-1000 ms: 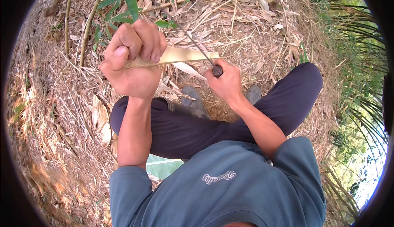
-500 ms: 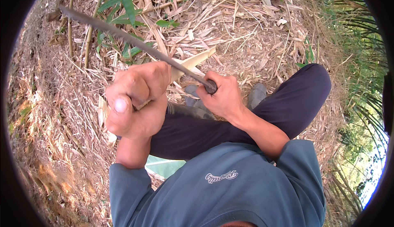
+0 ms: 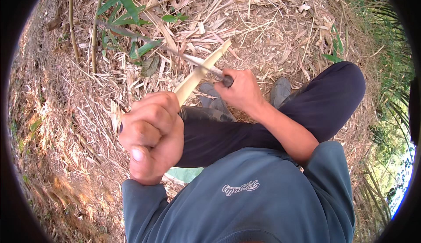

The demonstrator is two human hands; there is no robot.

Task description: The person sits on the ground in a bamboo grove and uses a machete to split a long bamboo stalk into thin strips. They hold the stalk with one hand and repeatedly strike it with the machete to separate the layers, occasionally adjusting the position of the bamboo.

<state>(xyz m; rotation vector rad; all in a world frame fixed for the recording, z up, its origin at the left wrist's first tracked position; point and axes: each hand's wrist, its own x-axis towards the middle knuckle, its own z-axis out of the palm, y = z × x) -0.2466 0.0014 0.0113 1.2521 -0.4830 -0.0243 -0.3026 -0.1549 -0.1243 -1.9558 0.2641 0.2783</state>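
My left hand (image 3: 151, 135) is closed in a fist round a pale split strip of bamboo (image 3: 188, 85). The strip slants up and to the right, ending in a narrow tip. In my right hand (image 3: 243, 93) is a long knife (image 3: 214, 70), gripped by its dark handle. Its blade reaches up and to the left and crosses the strip some way beyond my left fist. Motion smears the blade's far end, and I cannot tell whether its edge bites into the strip.
Dry bamboo leaves and straw (image 3: 263, 28) cover the ground. Thin upright stems (image 3: 94, 41) and green leaves (image 3: 126, 1) stand at the upper left. My boots (image 3: 280, 91) and bent legs (image 3: 324, 98) lie close below the hands. A green sheet (image 3: 186, 173) shows beside my shirt.
The blade has tilted and now crosses the bamboo strip, which shows much more of its length. My left fist has moved slightly down and right; my right hand stays nearly in place.
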